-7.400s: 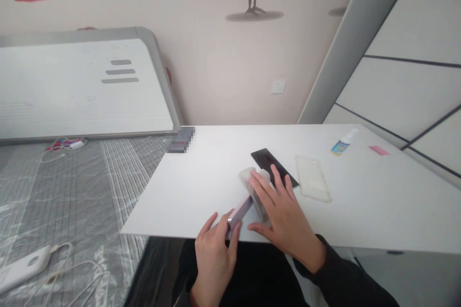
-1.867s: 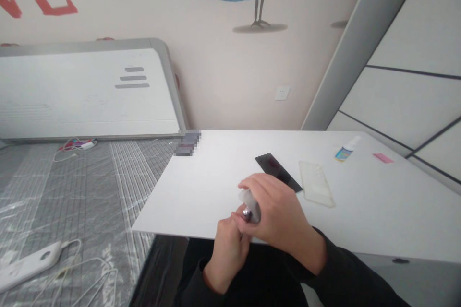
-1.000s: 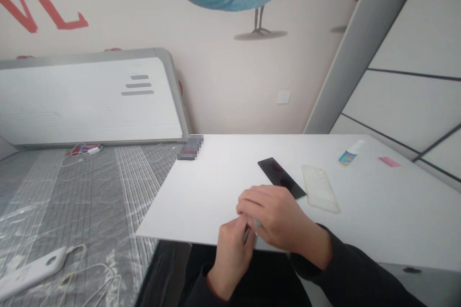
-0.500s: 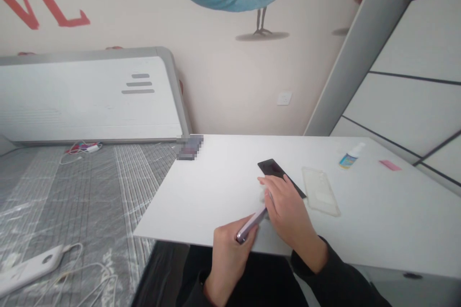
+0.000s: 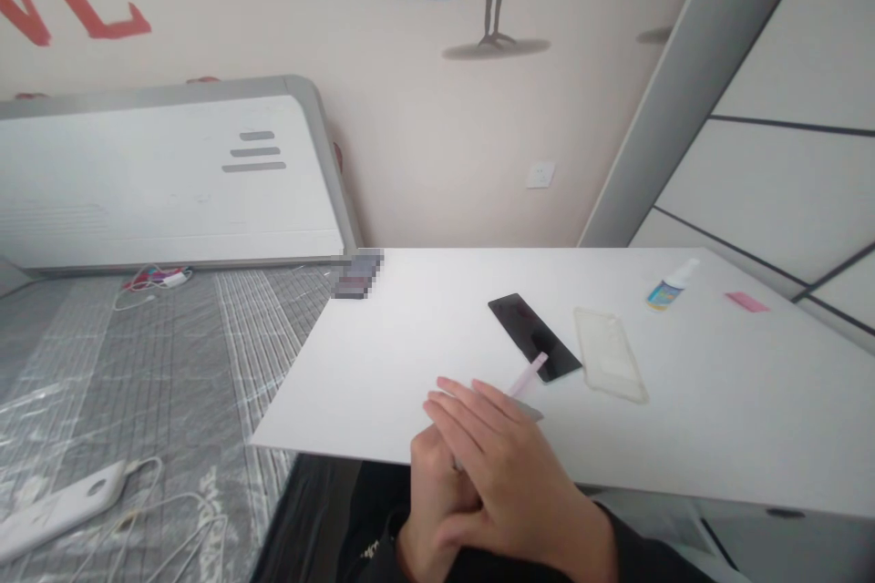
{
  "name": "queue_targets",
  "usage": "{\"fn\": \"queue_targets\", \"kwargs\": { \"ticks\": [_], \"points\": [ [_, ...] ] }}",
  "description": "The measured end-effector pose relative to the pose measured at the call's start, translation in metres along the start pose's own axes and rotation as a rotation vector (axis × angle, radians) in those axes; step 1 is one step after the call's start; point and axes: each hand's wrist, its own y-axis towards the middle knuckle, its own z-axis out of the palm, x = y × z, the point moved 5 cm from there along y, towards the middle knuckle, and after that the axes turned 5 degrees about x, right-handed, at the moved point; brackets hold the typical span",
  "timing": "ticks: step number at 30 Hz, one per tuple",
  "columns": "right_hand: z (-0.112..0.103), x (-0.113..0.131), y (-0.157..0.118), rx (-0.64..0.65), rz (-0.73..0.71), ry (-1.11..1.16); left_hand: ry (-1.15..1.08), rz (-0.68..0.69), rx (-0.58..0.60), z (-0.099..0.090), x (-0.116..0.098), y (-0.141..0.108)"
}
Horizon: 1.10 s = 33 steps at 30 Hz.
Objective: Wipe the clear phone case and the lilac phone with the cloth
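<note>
Near the table's front edge, my left hand (image 5: 437, 483) is closed around a slim lilac phone (image 5: 530, 373), seen edge-on, with its far end sticking out past my fingers. My right hand (image 5: 512, 465) lies across the phone and over my left fingers, its own fingers outstretched and close together. A grey cloth (image 5: 530, 411) peeks out from beneath the right hand; most of it is hidden. Just beyond the hands lies a flat black phone-shaped slab (image 5: 526, 328) with a glossy face. Beside it on the right rests a clear phone case (image 5: 608, 355).
The white table (image 5: 383, 364) also carries a small spray bottle (image 5: 674, 284), lying tilted, and a pink packet (image 5: 747, 301) at the right. A blurred-out item (image 5: 356, 275) sits at the back left corner. Left of the table is a bed (image 5: 170, 364) with cables and a white device (image 5: 65, 510).
My right hand has slid from the phone's far end back toward me, over my left hand. The phone's far end and more of the black slab now show.
</note>
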Motion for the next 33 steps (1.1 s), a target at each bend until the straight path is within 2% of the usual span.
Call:
{"fn": "queue_targets", "kwargs": {
  "ticks": [4, 5, 8, 9, 12, 13, 15, 17, 20, 21, 23, 25, 26, 28, 29, 31, 33],
  "points": [
    [-0.012, -0.006, 0.004, -0.022, 0.164, -0.073, 0.087, 0.137, -0.076, -0.01, -0.02, 0.001],
    [-0.014, -0.004, 0.005, -0.027, 0.146, -0.061, 0.118, 0.175, -0.11, -0.014, -0.025, 0.002],
    [-0.014, 0.009, 0.009, -0.017, -0.027, -0.005, 0.156, 0.243, -0.17, -0.022, -0.033, 0.003],
    [-0.013, 0.01, 0.01, 0.012, -0.026, -0.027, 0.158, 0.246, -0.168, -0.023, -0.033, 0.003],
    [-0.015, 0.003, 0.011, -0.014, 0.148, -0.11, 0.183, 0.224, -0.148, -0.026, -0.033, 0.003],
    [-0.016, 0.005, 0.012, -0.021, 0.128, -0.092, 0.199, 0.234, -0.16, -0.027, -0.034, 0.003],
    [-0.015, 0.012, 0.014, 0.004, -0.015, -0.033, 0.223, 0.269, -0.163, -0.029, -0.035, 0.002],
    [-0.017, 0.011, 0.017, 0.012, -0.035, -0.043, 0.229, 0.276, -0.137, -0.03, -0.037, 0.004],
    [-0.024, -0.006, 0.02, -0.062, 0.212, -0.142, 0.248, 0.255, -0.116, -0.032, -0.041, 0.008],
    [-0.025, -0.006, 0.02, -0.083, 0.197, -0.128, 0.263, 0.272, -0.139, -0.033, -0.043, 0.008],
    [-0.023, 0.004, 0.022, -0.079, 0.027, -0.033, 0.296, 0.316, -0.174, -0.035, -0.048, 0.009],
    [-0.021, 0.009, 0.021, -0.089, -0.028, -0.001, 0.319, 0.34, -0.165, -0.035, -0.049, 0.008],
    [-0.019, 0.007, 0.021, -0.067, 0.045, -0.025, 0.326, 0.344, -0.146, -0.034, -0.048, 0.007],
    [-0.021, 0.003, 0.02, -0.106, 0.193, -0.065, 0.321, 0.33, -0.131, -0.035, -0.046, 0.005],
    [-0.02, 0.005, 0.02, -0.117, 0.185, -0.035, 0.317, 0.341, -0.129, -0.035, -0.045, 0.004],
    [-0.019, 0.012, 0.021, -0.101, 0.069, 0.081, 0.312, 0.348, -0.136, -0.037, -0.043, 0.002],
    [-0.019, 0.006, 0.021, -0.05, 0.054, 0.091, 0.322, 0.365, -0.127, -0.038, -0.041, 0.002]
  ]
}}
